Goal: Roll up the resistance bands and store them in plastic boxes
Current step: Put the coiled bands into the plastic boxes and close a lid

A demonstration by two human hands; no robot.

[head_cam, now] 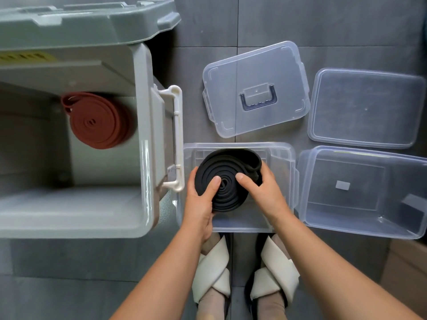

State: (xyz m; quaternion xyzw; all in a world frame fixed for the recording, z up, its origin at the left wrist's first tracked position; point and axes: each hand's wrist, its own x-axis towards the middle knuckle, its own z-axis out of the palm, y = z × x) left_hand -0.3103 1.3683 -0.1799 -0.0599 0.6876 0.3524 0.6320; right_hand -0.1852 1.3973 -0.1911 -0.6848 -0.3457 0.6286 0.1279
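Left hand (201, 199) and right hand (261, 188) grip the coiled black rubber band (227, 167) so it can't unwind, seemingly over the clear plastic box (285, 153).

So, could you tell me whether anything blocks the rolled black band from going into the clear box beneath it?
Nothing visible does. The left hand and right hand hold the black band over the open clear box; the handled lid and plain lid lie aside.

Head-worn camera looks straight down, close over the floor (323, 24).
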